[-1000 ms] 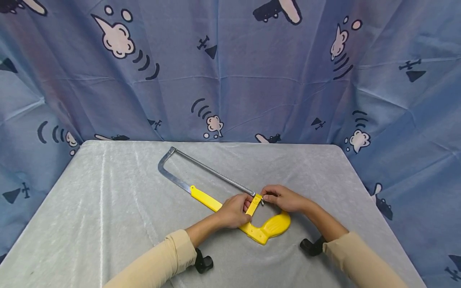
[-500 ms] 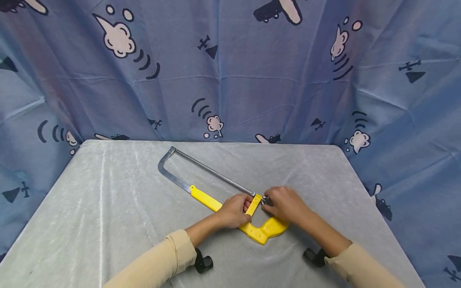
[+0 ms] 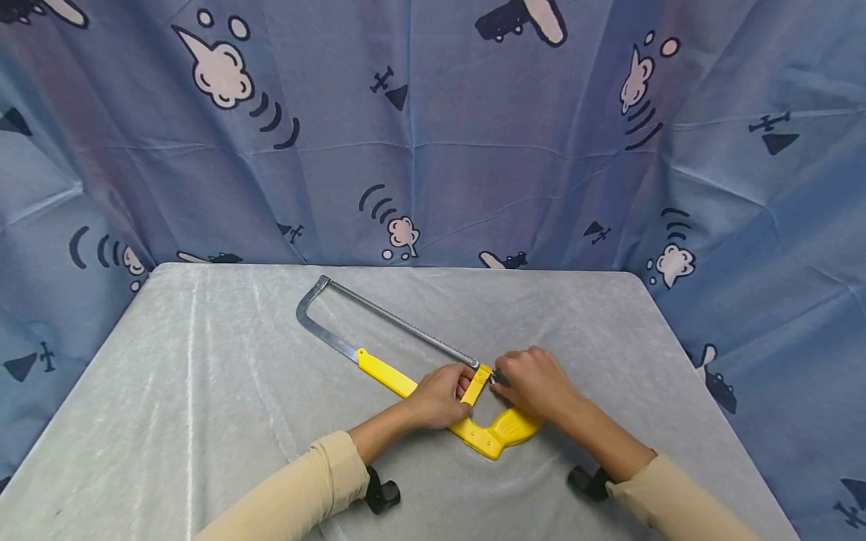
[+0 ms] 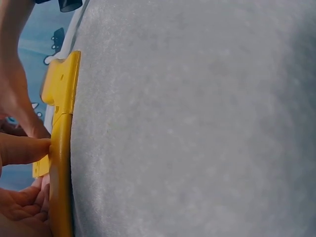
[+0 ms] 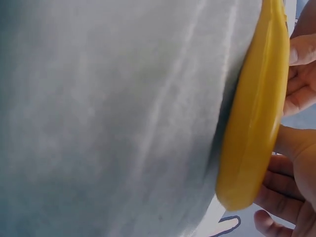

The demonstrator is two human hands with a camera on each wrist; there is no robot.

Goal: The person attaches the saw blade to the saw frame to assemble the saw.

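Note:
A hacksaw with a yellow frame lies aslant on the grey cloth. Its metal blade runs along the far side, and the yellow handle points to the right. My left hand grips the yellow upright by the handle, thumb on the near side. At the blade's handle end, the fingers of my right hand pinch a small metal wing nut, mostly hidden by them. In the right wrist view the handle covers part of the fingers, and the nut is out of sight.
A grey cloth covers the table, whose back edge meets a blue patterned curtain. Black wrist devices sit under both forearms.
My right hand has turned over the wing nut, its back now more upward and its wrist slightly lower right. The left hand and the hacksaw stay in place.

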